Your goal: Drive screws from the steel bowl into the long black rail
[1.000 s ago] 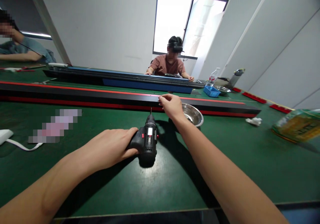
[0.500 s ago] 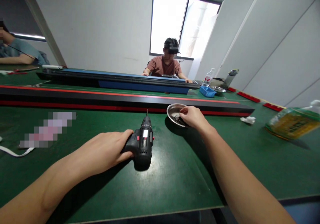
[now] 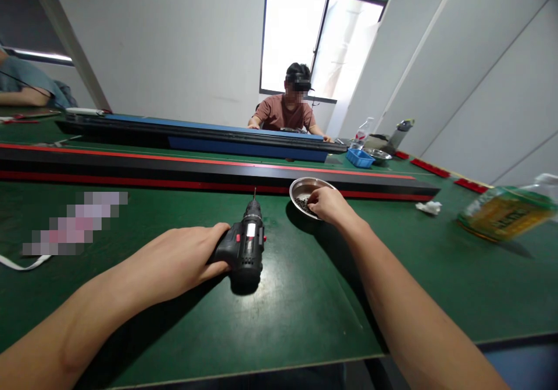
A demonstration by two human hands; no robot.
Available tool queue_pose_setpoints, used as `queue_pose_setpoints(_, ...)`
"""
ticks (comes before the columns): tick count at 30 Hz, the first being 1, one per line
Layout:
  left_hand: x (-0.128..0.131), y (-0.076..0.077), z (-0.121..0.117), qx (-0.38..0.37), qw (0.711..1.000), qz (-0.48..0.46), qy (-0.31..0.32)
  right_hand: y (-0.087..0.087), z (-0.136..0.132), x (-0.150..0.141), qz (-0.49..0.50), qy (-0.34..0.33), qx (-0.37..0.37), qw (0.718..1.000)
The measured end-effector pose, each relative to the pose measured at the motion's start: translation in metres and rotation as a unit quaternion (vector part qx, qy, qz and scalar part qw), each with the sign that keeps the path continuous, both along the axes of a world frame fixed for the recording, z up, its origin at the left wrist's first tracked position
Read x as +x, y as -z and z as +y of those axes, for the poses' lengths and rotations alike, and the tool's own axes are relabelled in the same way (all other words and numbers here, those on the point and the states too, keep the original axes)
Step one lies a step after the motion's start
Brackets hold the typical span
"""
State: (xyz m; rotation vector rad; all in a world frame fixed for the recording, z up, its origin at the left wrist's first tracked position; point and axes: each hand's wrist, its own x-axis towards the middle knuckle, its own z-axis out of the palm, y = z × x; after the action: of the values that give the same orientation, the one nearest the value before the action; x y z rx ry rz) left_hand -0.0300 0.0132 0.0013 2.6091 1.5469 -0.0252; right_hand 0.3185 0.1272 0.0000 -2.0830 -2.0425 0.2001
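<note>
My left hand [image 3: 192, 253] is wrapped round the handle of a black cordless drill [image 3: 249, 250], which lies on its side on the green table with its bit pointing away from me. My right hand [image 3: 326, 203] reaches into a shallow metal bowl [image 3: 296, 185] that holds small dark pieces, apparently screws [image 3: 303, 204]. The fingers are pinched together down among those pieces, and whatever is between them is hidden. Just behind the bowl and the drill bit runs a long black bar with red stripes [image 3: 196, 172].
Beyond it lies a long blue and black bar [image 3: 248, 146], where a co-worker [image 3: 283, 111] sits with both hands. A blue basket [image 3: 360, 158], a clear bottle [image 3: 362, 133] and a second metal bowl [image 3: 379, 155] stand far right. Nearer are crumpled tissue [image 3: 429, 207] and a yellow-green package [image 3: 501, 215].
My right hand has moved slightly left and deeper into the bowl. My left hand keeps its hold on the drill. The whole view has shifted a little.
</note>
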Motion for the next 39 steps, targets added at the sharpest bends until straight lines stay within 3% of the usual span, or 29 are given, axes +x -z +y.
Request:
queue_pose_setpoints(12, 0.0021, -0.0029, -0.0008, 0.001, 1.0, -0.025, -0.002, 0.0104, 0.0019, 0.0012, 0.007, 0.008, 0.045, 0.999)
queue_pose_setpoints(26, 0.0023, -0.0023, -0.001, 0.003, 1.0, -0.021, -0.003, 0.0064, -0.0033, -0.0028, 0.035, 0.021, 0.12, 0.992)
queue_pose_setpoints(39, 0.0017, -0.0018, -0.0006, 0.003, 1.0, -0.019, -0.002, 0.0068, -0.0023, 0.0001, 0.076, 0.026, 0.129, 0.988)
